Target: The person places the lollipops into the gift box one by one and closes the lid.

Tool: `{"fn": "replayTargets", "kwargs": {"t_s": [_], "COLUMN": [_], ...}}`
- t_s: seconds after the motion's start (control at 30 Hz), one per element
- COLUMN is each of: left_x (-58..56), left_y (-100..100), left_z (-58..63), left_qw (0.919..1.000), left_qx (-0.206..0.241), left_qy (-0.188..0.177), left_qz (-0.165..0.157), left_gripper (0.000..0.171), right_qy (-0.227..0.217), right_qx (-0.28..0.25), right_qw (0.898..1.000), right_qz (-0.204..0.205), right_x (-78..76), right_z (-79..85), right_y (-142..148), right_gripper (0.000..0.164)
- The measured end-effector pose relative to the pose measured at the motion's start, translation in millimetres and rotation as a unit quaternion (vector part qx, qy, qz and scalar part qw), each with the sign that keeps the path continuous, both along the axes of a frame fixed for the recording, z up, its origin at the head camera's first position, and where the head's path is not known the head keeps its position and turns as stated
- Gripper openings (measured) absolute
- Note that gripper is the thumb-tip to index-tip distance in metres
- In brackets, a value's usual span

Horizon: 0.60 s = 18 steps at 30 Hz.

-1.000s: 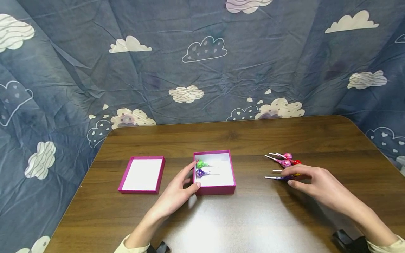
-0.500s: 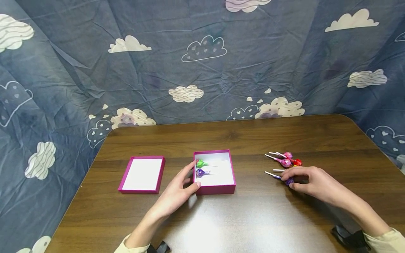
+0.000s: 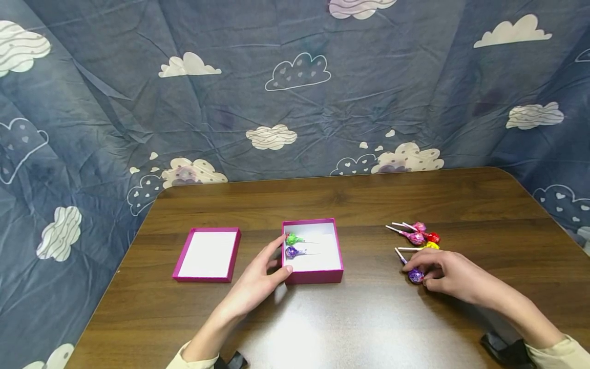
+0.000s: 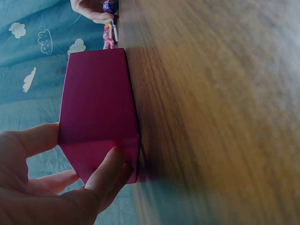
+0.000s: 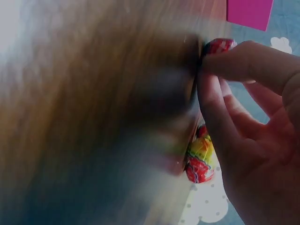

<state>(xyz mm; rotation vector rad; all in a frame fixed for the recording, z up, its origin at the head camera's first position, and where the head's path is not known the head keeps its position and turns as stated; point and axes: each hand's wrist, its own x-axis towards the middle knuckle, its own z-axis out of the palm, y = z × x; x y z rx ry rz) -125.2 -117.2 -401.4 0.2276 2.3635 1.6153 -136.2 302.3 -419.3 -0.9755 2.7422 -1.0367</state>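
My right hand (image 3: 449, 274) pinches a purple-wrapped lollipop (image 3: 416, 276) at the right of the table; its white stick slants up and away to the left. In the right wrist view the fingers partly cover its wrapper (image 5: 220, 46). My left hand (image 3: 258, 279) rests against the left side of an uncovered magenta box (image 3: 314, 277), thumb at the near corner and fingers along the left wall. Inside the box lie a green lollipop (image 3: 293, 239) and a purple lollipop (image 3: 292, 252), heads to the left.
Just beyond the right hand lie a yellow lollipop (image 3: 432, 246), a red lollipop (image 3: 433, 237) and pink lollipops (image 3: 415, 238). The magenta lid (image 3: 207, 256), white inside, lies left of the box on the wooden table (image 3: 359, 205). A cloud-print cloth (image 3: 295, 118) hangs behind.
The right hand has drawn the purple lollipop toward the person and turned it, so its stick now slants more steeply. The yellow lollipop has come into sight. The left hand and box stay put.
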Motion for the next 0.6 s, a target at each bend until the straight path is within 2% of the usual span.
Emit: {"fn": "replayTargets", "kwargs": {"t_s": [0.1, 0.37, 0.6], "left_x": [-0.3, -1.1, 0.0], "left_y": [-0.1, -0.4, -0.9], "left_z": [0.0, -0.6, -0.5], "left_qw": [1.0000, 1.0000, 1.0000], "left_qx": [0.004, 0.007, 0.000], "left_qy": [0.001, 0.004, 0.000], "left_qz": [0.000, 0.000, -0.001], "left_gripper": [0.067, 0.067, 0.068], "right_qy": [0.004, 0.075, 0.096], "right_qx": [0.001, 0.020, 0.040], "right_qw": [1.000, 0.997, 0.994], "right_qz": [0.000, -0.009, -0.036], "right_x": [1.5, 4.9, 7.3], "right_z": [-0.9, -0.6, 0.2], "right_y": [-3.6, -15.2, -19.9], "right_gripper": [0.044, 0.040, 0.039]}}
